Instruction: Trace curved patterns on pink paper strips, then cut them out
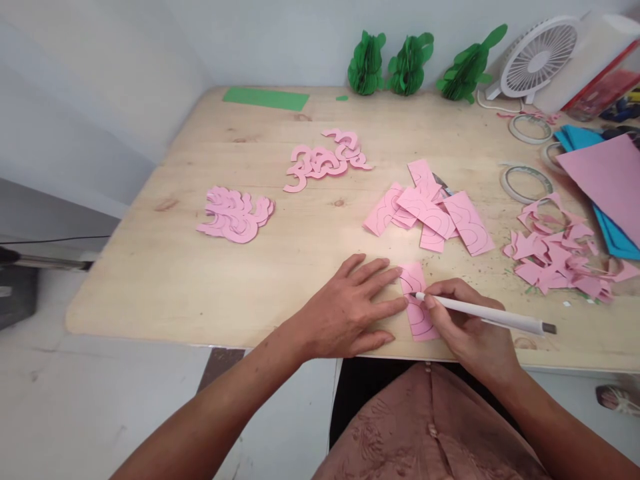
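Observation:
A small pink paper strip (421,323) with dark curved lines lies near the table's front edge. My left hand (350,307) rests flat beside it, fingers spread, its fingertips on the strip's left edge. My right hand (473,330) is closed around a white pen (485,311), whose dark tip meets the strip. Just beyond, several pink strips with drawn curves (427,210) lie in an overlapping heap. Cut wavy pink pieces (235,217) are stacked at the left, and more curved pink pieces (323,162) lie at the middle back.
Pink scraps (560,257), tape rolls (527,183) and blue sheets (615,227) under a pink sheet (607,177) are at the right. Along the back are a green strip (266,99), green paper shapes (367,65) and a white fan (539,60).

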Tool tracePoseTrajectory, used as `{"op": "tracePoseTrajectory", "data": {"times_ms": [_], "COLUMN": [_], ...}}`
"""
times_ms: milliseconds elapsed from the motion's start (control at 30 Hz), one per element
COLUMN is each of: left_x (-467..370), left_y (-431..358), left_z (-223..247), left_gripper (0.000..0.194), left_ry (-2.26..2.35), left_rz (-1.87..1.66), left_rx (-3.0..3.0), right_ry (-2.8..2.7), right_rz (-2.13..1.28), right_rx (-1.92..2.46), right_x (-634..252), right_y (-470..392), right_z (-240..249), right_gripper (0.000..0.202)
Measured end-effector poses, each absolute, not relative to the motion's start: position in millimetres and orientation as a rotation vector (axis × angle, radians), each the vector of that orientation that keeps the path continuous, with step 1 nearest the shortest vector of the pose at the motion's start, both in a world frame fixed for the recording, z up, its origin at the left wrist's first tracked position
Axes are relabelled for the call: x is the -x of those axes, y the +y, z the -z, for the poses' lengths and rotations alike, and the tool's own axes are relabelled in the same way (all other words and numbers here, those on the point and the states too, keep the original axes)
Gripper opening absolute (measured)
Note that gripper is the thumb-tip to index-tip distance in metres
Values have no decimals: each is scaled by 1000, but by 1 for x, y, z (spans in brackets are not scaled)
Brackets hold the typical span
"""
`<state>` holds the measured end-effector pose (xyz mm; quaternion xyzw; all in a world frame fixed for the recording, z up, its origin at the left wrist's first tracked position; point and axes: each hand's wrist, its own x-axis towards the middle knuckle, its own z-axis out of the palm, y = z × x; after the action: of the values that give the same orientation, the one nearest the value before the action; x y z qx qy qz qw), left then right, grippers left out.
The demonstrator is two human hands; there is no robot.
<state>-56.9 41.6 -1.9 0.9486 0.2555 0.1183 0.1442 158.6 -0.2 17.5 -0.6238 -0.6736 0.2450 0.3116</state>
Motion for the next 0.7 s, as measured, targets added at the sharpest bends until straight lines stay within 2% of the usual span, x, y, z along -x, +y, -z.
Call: {"op": "tracePoseTrajectory", "data": {"times_ms": [700], "left_x": [57], "left_y": [41], "left_z": [2], "left_gripper": [43], "left_ry": [735], "left_rz": [-344], "left_rx": [-2733], "right_ry": [-1766], "right_rz": [-563], "right_rx": [1655], "right_x": [-160], "right_y": [1], "right_z": [-14], "right_gripper": [9]}}
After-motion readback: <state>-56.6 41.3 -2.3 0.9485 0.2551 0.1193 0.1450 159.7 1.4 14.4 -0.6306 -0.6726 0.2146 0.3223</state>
